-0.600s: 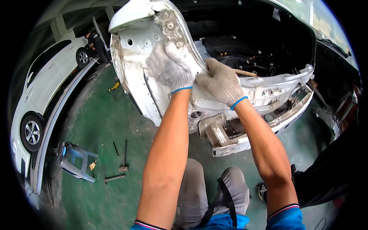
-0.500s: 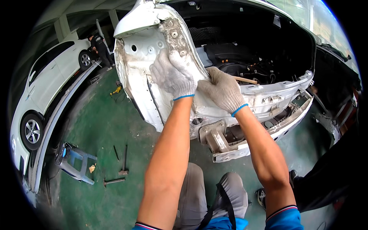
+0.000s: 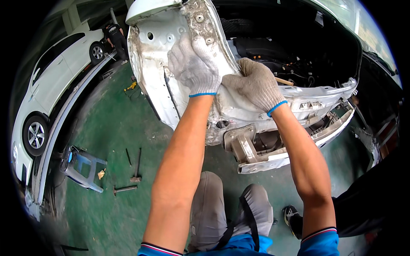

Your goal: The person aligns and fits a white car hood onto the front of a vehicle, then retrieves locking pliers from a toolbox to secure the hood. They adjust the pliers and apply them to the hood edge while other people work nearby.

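Both my hands wear off-white knitted gloves with blue cuffs. My left hand is against the inner face of a bare white rear car-body panel. Its fingers look bent and pressed together; whatever may be under them is hidden. Just to its right, my right hand is closed at the trunk opening's edge, its thumb stretched left across the white metal. Out past its far side sticks a wooden handle, which it appears to grip; the rest of that tool is hidden. The panel has dirty, scraped patches and round holes.
The dark trunk holds loose wiring. Below it juts a bumper beam. On the green floor lie two hammers, a thin rod and a plastic stool. A white car and another person are at left; a dark-trousered leg stands at right.
The car body sits slightly higher and farther right in the view. Both hands have moved a little up the panel; my right hand has shifted right, with the handle still showing beyond it.
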`<action>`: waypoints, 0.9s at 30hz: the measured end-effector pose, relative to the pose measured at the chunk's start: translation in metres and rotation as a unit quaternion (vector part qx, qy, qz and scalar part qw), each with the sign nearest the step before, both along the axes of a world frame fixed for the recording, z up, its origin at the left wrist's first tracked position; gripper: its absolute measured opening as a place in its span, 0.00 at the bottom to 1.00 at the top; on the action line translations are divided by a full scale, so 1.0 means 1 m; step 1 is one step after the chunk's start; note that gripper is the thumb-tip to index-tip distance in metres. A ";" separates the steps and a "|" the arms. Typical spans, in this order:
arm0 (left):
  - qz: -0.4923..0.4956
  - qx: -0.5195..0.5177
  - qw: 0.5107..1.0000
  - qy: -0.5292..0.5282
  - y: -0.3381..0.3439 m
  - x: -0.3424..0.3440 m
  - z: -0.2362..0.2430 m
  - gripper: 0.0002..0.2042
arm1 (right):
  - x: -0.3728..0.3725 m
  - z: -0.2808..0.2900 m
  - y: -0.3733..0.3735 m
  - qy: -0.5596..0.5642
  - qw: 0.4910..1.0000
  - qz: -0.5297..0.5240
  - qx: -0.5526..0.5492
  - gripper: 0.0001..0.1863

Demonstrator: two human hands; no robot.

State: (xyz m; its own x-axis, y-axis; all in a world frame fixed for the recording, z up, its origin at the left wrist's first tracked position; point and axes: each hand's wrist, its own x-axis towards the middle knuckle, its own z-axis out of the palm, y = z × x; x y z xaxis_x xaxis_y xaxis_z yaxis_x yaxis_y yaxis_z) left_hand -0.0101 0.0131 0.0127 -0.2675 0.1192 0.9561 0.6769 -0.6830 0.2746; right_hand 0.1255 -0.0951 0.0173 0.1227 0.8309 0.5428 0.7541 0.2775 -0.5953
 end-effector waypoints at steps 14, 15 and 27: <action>0.008 0.004 1.000 0.001 0.000 -0.005 0.000 0.26 | -0.010 0.005 -0.005 -0.042 0.998 -0.044 -0.023 0.33; 0.001 -0.002 1.000 0.005 -0.001 -0.006 0.000 0.27 | -0.009 0.008 -0.008 -0.046 0.998 -0.038 -0.024 0.34; -0.065 0.036 0.992 0.098 0.018 -0.041 0.005 0.27 | -0.017 0.016 -0.008 -0.074 0.994 -0.058 -0.054 0.41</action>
